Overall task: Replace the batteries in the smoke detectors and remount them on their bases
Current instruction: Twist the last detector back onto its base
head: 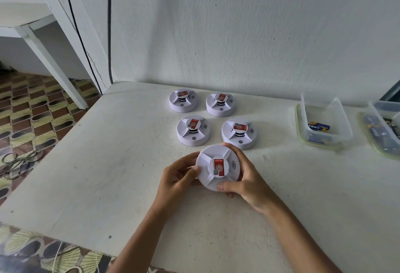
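Nearest, a white smoke detector [218,168] with a red label is gripped at its rim between the left hand [178,178] and right hand [242,178], fingers curled closed around its sides, above the white table [104,164]. Just beyond, four more detectors are set in two rows: near-left [193,130], near-right [238,134], far-left [183,100], far-right [220,104]. Further right, a clear container [322,121] holding a blue battery [319,126] is placed, a second container [381,130] beside it, both near the wall [259,35].
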